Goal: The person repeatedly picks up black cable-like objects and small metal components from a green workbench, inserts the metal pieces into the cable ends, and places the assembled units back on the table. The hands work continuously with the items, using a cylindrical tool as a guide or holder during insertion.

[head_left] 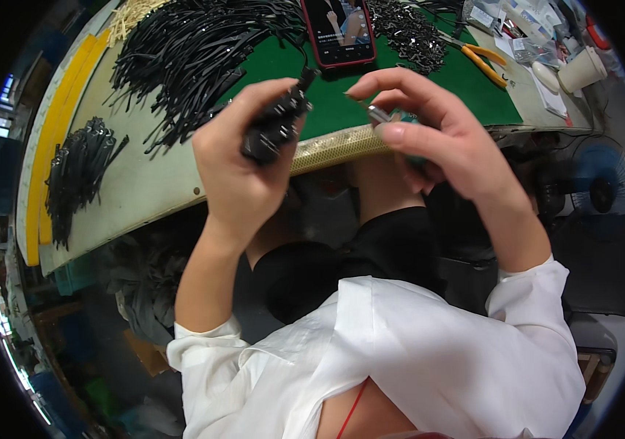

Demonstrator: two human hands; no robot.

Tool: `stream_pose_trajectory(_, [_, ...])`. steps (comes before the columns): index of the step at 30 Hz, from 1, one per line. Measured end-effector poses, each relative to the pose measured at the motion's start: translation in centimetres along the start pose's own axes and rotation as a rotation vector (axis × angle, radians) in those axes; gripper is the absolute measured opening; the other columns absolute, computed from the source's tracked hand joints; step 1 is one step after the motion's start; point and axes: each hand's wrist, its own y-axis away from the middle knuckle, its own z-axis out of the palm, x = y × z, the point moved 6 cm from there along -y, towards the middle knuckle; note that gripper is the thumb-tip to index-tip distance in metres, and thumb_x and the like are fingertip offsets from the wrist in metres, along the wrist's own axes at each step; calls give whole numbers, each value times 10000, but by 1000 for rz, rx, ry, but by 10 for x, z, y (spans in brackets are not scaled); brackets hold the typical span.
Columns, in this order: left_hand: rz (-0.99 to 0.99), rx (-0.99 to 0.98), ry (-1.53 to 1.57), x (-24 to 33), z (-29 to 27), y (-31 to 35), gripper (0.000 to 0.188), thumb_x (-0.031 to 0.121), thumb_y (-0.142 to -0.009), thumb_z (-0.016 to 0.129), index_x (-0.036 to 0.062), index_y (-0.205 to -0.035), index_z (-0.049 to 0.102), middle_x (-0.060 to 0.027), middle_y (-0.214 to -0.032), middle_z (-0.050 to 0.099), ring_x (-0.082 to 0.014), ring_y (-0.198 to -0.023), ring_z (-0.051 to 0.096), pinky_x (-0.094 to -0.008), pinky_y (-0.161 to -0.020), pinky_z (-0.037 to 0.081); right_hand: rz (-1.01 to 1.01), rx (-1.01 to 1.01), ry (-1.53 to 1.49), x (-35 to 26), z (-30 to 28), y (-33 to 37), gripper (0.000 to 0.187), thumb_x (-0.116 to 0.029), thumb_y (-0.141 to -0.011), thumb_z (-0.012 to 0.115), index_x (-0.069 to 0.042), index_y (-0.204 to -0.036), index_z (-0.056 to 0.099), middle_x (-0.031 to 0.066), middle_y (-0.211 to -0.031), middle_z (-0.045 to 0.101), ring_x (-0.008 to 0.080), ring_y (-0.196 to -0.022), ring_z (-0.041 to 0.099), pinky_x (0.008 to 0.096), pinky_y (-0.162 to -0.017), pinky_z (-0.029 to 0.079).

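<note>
Where the worktable [159, 175] stretches farthest left of the red-cased smartphone [339, 53], a long yellow strip [53, 139] runs along its edge, with 1 small bunch of black straps [82, 172] just beside it. Nearer the smartphone, but also to its left, spreads a large heap of black straps [181, 66], with straw-coloured sticks [133, 16] at its far side. Below and left of the smartphone, the left hand [232, 157] is closed around a bundle of black pieces [277, 128] with shiny spots. Below and right of the smartphone, the right hand [444, 132] pinches 1 small silvery piece [379, 113] between thumb and fingers; its exact kind cannot be told. The 2 hands are apart. Just right of the smartphone lies a pile of small dark parts [411, 40] on the green mat [466, 102], then orange-handled pliers [484, 67]. Farther right of the smartphone come a pale paper cup [581, 72] and, below the table's level, a fan [605, 175].
</note>
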Motion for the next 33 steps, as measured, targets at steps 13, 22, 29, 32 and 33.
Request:
stream_pose_trajectory(13, [362, 78, -180, 15, 9, 7, 427, -82, -631, 682, -9, -1051, 690, -123, -797, 680, -248, -660, 670, -297, -588, 522, -11, -7, -296, 9, 30, 0, 366, -175, -957, 617, -93, -1299, 519, 73, -1036, 573, 55, -504, 554, 169, -416, 405])
stream_pose_trajectory(22, [436, -68, -298, 18, 9, 8, 465, -5, -591, 750, -33, -1050, 677, -142, -808, 677, -288, -680, 668, -334, -602, 533, -106, 108, -35, 12, 30, -1, 274, -168, -992, 532, -13, -1203, 455, 41, -659, 587, 110, -501, 558, 269, -449, 414])
stream_pose_trajectory(29, [278, -154, -422, 1, 17, 11, 465, -32, -599, 716, 5, -1057, 646, -134, -907, 693, -325, -741, 678, -361, -623, 536, -474, 365, 849, 13, 40, -4, 477, -122, -873, 648, 7, -1263, 404, 183, -781, 637, 349, -633, 656, 419, -530, 492])
stream_pose_trajectory(32, [165, -110, -475, -6, 13, 7, 453, -33, -623, 696, 31, -1068, 640, -143, -926, 695, -348, -766, 682, -389, -643, 539, -443, 333, 907, 16, 45, -8, 561, -163, -839, 690, 10, -1284, 396, 212, -893, 652, 359, -619, 650, 431, -531, 508])
stream_pose_trajectory(33, [139, -59, -497, -8, 6, 5, 445, -32, -630, 691, 34, -1067, 641, -147, -917, 695, -353, -766, 682, -395, -646, 539, -403, 310, 889, 17, 45, -7, 561, -163, -841, 691, 11, -1286, 398, 208, -870, 652, 359, -620, 650, 434, -540, 507])
